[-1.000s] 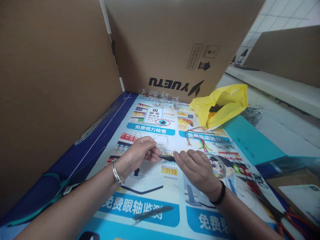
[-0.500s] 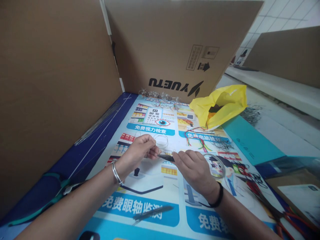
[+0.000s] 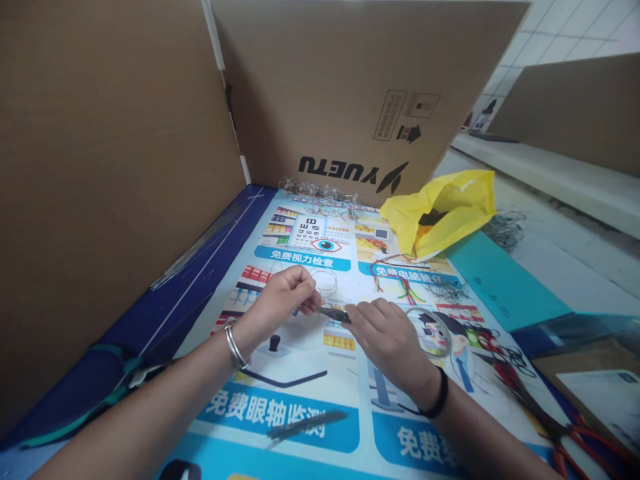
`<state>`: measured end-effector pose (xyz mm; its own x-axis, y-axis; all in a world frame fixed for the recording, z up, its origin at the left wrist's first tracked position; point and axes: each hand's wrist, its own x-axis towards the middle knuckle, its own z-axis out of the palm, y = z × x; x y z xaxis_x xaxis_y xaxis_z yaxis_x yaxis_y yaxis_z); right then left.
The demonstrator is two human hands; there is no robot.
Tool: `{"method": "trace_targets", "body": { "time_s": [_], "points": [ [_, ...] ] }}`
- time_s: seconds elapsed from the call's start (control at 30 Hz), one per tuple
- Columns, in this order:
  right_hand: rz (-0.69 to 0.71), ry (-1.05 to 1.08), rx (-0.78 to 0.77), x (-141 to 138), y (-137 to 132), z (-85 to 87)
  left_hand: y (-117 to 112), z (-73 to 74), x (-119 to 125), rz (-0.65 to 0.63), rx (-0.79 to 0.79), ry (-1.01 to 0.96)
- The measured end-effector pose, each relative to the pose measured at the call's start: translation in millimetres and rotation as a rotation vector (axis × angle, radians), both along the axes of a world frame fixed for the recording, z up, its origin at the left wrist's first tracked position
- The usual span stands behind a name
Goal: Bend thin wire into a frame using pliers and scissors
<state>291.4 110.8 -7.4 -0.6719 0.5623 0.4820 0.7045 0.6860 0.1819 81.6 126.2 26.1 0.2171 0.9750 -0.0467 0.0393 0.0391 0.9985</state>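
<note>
My left hand (image 3: 280, 300), with a silver bangle on the wrist, is closed in a pinch on a thin wire eyeglass frame with clear round lenses (image 3: 325, 283). My right hand (image 3: 387, 337), with a black band on the wrist, grips a small dark tool (image 3: 334, 313) whose tip points left at the frame. Both hands hover just above a printed poster (image 3: 300, 413) that covers the table.
Cardboard walls (image 3: 110, 153) stand at the left and back. A pile of wire frames (image 3: 320, 195) lies by the back wall, a yellow plastic bag (image 3: 443, 207) at right, coloured cords (image 3: 400, 283), a loose lens (image 3: 435, 330), red-handled pliers (image 3: 575, 433), a dark tool (image 3: 305, 427) near me.
Both hands have edged slightly away from me and closer together; the tool tip stays at the frame. Nothing else moved.
</note>
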Motion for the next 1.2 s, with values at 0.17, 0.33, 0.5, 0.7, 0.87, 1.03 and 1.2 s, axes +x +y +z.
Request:
{"method": "trace_targets", "body": {
  "time_s": [0.17, 0.33, 0.5, 0.7, 0.87, 1.03, 1.2],
  "points": [
    [0.023, 0.072, -0.112, -1, 1, -1.4, 1, -1.6, -4, -0.076, 0.088, 0.005],
    [0.037, 0.138, -0.172, -1, 1, -4.8, 2, -4.4, -6, -0.103, 0.105, -0.002],
    [0.035, 0.191, -0.226, -2, 1, -8.3, 4, -6.2, -6, -0.106, 0.104, 0.008],
    [0.045, 0.262, -0.286, -1, 1, -10.1, 4, -7.5, -6, -0.091, 0.148, 0.018],
    [0.051, 0.278, -0.317, -1, 1, -9.5, 3, -5.8, -7, -0.108, 0.183, 0.040],
    [0.065, 0.287, -0.357, 0, 1, -8.5, 2, -4.4, -8, -0.168, 0.220, 0.045],
    [0.070, 0.263, -0.416, 2, 2, -6.8, 0, -3.0, -9, -0.189, 0.235, 0.091]
  ]
}}
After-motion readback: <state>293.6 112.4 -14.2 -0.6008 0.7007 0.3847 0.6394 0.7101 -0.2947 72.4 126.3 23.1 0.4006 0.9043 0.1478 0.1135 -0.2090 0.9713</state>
